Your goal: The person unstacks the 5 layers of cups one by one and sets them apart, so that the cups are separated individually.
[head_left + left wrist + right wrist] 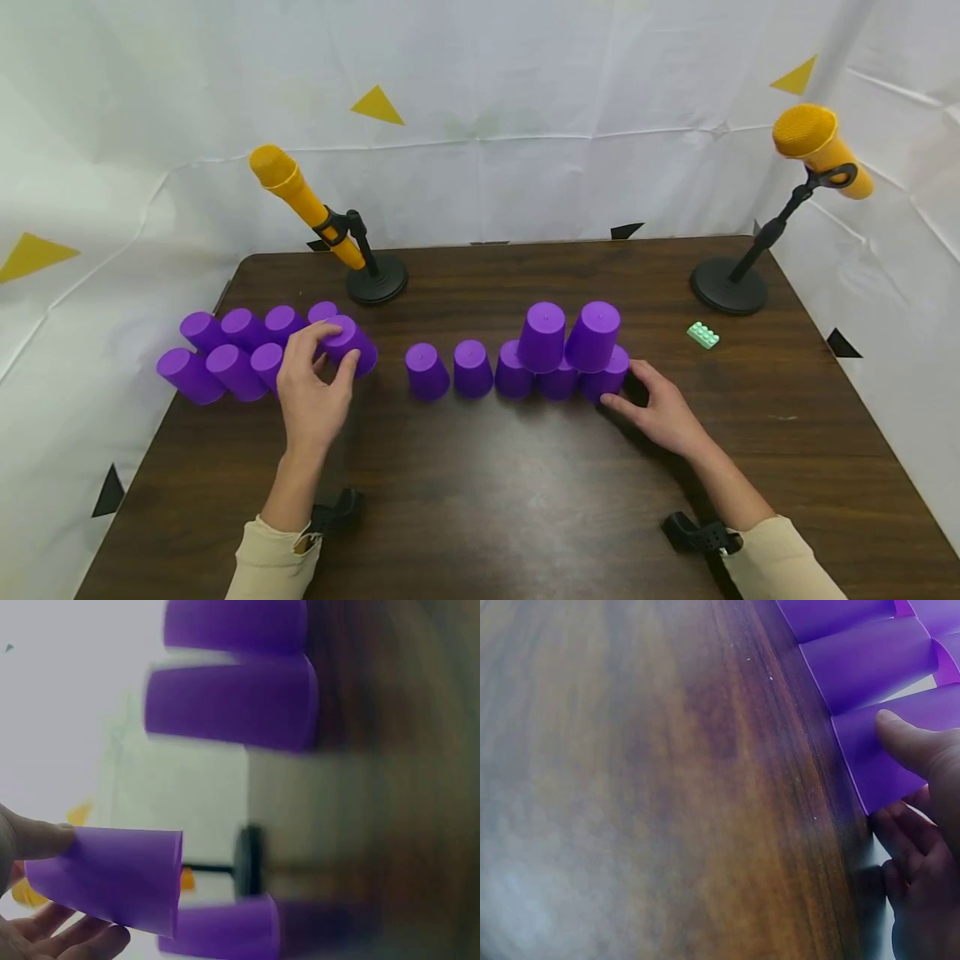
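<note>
My left hand (313,404) pinches an upside-down purple cup (352,343) between thumb and fingers; the left wrist view shows this cup (120,877) raised off the table. To its left, several more purple cups (190,375) stand upside down in two rows, partly hidden behind the hand. A row of upside-down purple cups (427,372) runs across the middle, with two cups (542,337) stacked on its right part. At the row's right end my right hand (666,415) grips the last cup (604,375), thumb in front and fingers round the far side (904,757).
A yellow microphone (306,200) on a black stand is at the back left. Another yellow microphone (821,150) on a stand is at the back right. Near it lies a small mint-green toy brick (702,335). The dark wooden table (495,508) meets a white sheet (480,183) behind.
</note>
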A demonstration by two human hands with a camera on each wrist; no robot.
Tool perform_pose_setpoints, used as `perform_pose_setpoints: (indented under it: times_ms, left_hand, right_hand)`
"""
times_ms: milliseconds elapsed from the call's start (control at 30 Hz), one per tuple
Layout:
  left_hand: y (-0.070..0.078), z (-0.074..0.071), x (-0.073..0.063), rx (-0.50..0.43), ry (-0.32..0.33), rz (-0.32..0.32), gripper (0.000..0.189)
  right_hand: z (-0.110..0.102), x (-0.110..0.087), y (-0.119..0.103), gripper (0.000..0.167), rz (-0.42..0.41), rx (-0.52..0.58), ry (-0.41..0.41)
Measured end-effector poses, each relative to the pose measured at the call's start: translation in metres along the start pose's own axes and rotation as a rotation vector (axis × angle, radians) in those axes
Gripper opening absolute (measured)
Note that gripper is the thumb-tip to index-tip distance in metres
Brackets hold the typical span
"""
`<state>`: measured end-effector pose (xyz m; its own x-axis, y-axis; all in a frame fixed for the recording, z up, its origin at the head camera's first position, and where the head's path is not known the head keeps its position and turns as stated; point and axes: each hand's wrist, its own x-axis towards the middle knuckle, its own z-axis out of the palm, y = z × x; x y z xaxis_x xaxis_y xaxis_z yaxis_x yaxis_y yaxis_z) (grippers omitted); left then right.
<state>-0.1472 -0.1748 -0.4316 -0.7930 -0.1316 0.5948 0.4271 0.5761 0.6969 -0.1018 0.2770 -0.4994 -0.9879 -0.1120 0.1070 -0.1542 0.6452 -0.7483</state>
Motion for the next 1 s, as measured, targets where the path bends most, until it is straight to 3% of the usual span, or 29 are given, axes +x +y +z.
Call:
perform_pose_setpoints:
  times_ms: [167,300,533,1000]
  left_hand:
    - [-0.030,-0.013,-0.008,0.138,-0.003,-0.093,0.035]
    - [-0.041,-0.014,-0.011,0.212,-0.034,-0.134,0.034]
    - [-0.048,-0.011,-0.009,0.273,-0.076,-0.160,0.033]
    - [-0.054,-0.012,-0.010,0.262,-0.076,-0.148,0.034]
  right_hand:
    - [0.001,-0.001,0.001,0.061,0.008,0.005,-0.005]
    - [0.001,-0.002,0.001,0.061,0.011,0.008,-0.006]
    - [0.001,-0.003,0.001,0.061,0.011,0.005,-0.002]
    - [0.001,-0.002,0.000,0.062,0.023,0.002,-0.010]
